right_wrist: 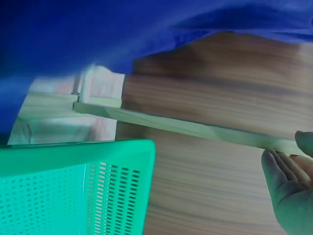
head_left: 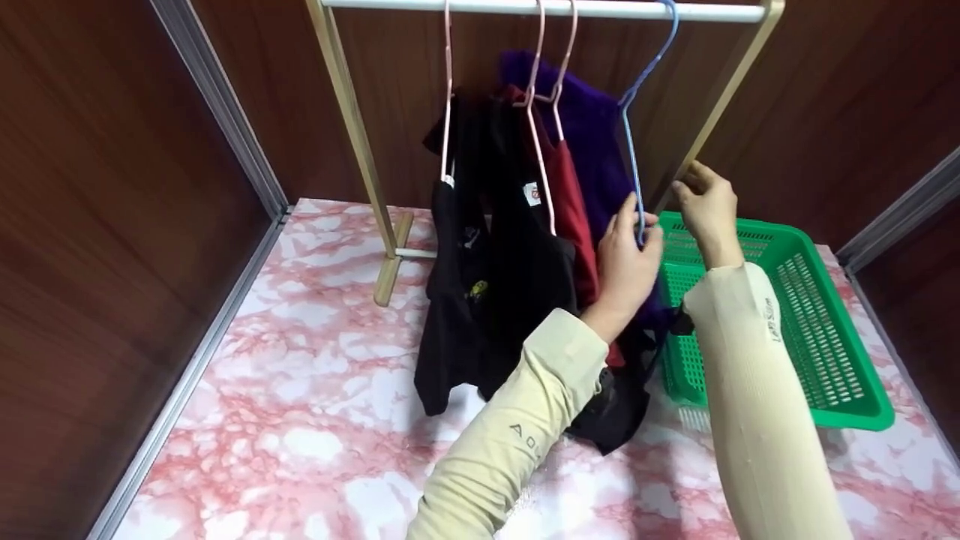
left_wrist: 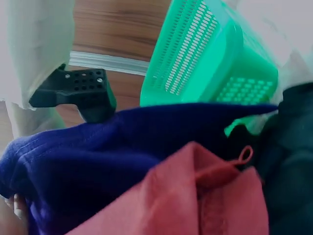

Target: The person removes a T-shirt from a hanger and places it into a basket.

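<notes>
My left hand (head_left: 630,259) holds the lower end of a blue wire hanger (head_left: 632,142) between its fingers. The hanger hooks over the rack's white rail (head_left: 495,5), and a purple garment (head_left: 592,120) hangs beside it. In the left wrist view the same purple cloth (left_wrist: 98,152) covers most of the left hand's fingers. To the right, my right hand (head_left: 709,214) grips the slanted wooden post (head_left: 731,97) of the clothes rack. Thumb and fingers lie on either side of that post (right_wrist: 195,128) in the right wrist view.
Black garments (head_left: 457,285) and a red one (head_left: 574,202) hang on pink hangers (head_left: 540,157) left of the purple one. A green plastic basket (head_left: 847,409) stands at the right on the pink marbled surface (head_left: 300,420). Brown wood-grain panels (head_left: 112,187) enclose the area.
</notes>
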A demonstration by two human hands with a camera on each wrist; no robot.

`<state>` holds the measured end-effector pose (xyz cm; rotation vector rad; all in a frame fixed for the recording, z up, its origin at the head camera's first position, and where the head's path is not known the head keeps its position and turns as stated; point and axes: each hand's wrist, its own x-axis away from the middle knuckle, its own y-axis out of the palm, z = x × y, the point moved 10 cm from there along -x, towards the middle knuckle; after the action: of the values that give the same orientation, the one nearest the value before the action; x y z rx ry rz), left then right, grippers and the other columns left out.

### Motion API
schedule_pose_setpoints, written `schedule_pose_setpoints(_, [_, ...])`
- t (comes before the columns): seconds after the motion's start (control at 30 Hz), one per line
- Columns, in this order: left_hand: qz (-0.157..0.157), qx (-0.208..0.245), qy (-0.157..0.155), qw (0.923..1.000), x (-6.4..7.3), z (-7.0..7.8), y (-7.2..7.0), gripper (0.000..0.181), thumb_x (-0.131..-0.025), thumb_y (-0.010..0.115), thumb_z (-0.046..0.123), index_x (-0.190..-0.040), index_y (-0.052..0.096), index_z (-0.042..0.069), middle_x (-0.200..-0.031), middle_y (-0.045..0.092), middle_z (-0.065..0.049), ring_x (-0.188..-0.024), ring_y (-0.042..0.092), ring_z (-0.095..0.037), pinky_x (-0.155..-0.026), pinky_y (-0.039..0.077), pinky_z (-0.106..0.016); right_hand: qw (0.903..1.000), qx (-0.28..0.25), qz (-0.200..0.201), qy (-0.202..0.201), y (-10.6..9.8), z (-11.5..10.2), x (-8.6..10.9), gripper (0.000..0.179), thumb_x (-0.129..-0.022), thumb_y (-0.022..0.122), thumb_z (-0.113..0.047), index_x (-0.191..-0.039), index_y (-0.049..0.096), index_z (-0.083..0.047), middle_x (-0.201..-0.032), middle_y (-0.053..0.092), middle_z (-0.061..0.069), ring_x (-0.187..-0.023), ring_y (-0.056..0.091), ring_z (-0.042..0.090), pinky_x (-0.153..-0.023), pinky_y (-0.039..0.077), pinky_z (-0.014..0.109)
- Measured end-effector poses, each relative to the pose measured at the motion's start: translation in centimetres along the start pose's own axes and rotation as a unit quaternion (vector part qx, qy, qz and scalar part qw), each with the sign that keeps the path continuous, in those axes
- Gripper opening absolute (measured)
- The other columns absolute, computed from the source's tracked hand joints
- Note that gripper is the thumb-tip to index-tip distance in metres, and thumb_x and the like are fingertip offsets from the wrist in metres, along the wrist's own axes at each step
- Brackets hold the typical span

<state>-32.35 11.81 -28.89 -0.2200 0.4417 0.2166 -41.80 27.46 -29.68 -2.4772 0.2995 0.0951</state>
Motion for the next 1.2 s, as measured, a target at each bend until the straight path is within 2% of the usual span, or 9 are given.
schedule_pose_setpoints(0.1, [0.025,0.051,-0.021,0.9982,-0.1,-0.4,-0.4,0.036,-0.096,0.052,0.007,-0.129,0.052,-0.005,-0.097,0.07,-0.015,-0.089,0.065,-0.022,-0.079,0.048,-0.014,0.9999,-0.01,-0.003,-0.005,0.1,0.0,0.0,0.053,-0.098,0.049,-0.015,-0.147,0.034,-0.005,-0.142,0.048,0.021,-0.13,0.048,0.028,-0.107,0.041,0.034])
schedule_pose_setpoints(0.2, [0.035,0.093,-0.034,0.9945,-0.2,-0.6,-0.6,0.033,-0.097,0.051,0.009,-0.127,0.054,-0.006,-0.093,0.069,-0.018,-0.082,0.065,-0.025,-0.071,0.046,-0.011,0.9998,-0.018,0.003,-0.013,0.0,0.0,0.1,0.052,-0.097,0.05,-0.013,-0.146,0.036,-0.006,-0.141,0.049,0.02,-0.127,0.05,0.027,-0.101,0.043,0.031])
schedule_pose_setpoints(0.43, [0.049,0.107,-0.024,0.9927,-0.4,0.0,-1.2,0.027,-0.095,0.052,0.002,-0.119,0.058,-0.009,-0.095,0.067,-0.022,-0.076,0.067,-0.029,-0.066,0.047,-0.008,0.9998,-0.015,-0.003,-0.016,0.3,0.2,0.0,0.057,-0.096,0.049,-0.014,-0.149,0.029,-0.006,-0.143,0.047,0.022,-0.131,0.046,0.028,-0.108,0.04,0.036])
schedule_pose_setpoints(0.53, [0.045,0.128,-0.027,0.9904,-0.5,0.1,-1.4,0.027,-0.094,0.052,0.0,-0.118,0.058,-0.012,-0.097,0.068,-0.025,-0.078,0.068,-0.03,-0.066,0.048,-0.007,0.9997,-0.013,-0.014,-0.016,0.5,0.2,0.0,0.06,-0.096,0.049,-0.013,-0.151,0.025,-0.006,-0.144,0.045,0.022,-0.134,0.043,0.028,-0.11,0.037,0.038])
schedule_pose_setpoints(0.73, [0.022,0.19,-0.047,0.9803,-0.7,-0.3,-1.2,0.029,-0.094,0.05,-0.004,-0.121,0.056,-0.014,-0.099,0.069,-0.029,-0.08,0.067,-0.034,-0.065,0.052,-0.012,0.9994,-0.011,-0.024,-0.021,0.5,0.2,0.1,0.063,-0.095,0.05,-0.011,-0.152,0.022,-0.007,-0.145,0.043,0.023,-0.138,0.037,0.031,-0.115,0.03,0.043])
schedule_pose_setpoints(0.93, [0.026,0.202,-0.046,0.978,-0.7,-0.2,-1.4,0.029,-0.094,0.05,-0.003,-0.12,0.057,-0.014,-0.098,0.068,-0.029,-0.08,0.068,-0.033,-0.065,0.053,-0.013,0.9993,-0.01,-0.03,-0.022,0.6,0.3,0.2,0.065,-0.094,0.05,-0.01,-0.152,0.02,-0.006,-0.146,0.041,0.025,-0.14,0.034,0.033,-0.116,0.028,0.045])
schedule_pose_setpoints(1.2, [0.021,0.172,-0.02,0.9847,-0.4,0.4,-1.7,0.029,-0.095,0.049,-0.002,-0.122,0.056,-0.012,-0.099,0.067,-0.026,-0.078,0.066,-0.03,-0.064,0.051,-0.01,0.9989,-0.003,-0.044,-0.018,0.5,0.4,0.4,0.065,-0.095,0.051,-0.011,-0.152,0.019,-0.006,-0.147,0.04,0.025,-0.14,0.032,0.033,-0.115,0.028,0.046])
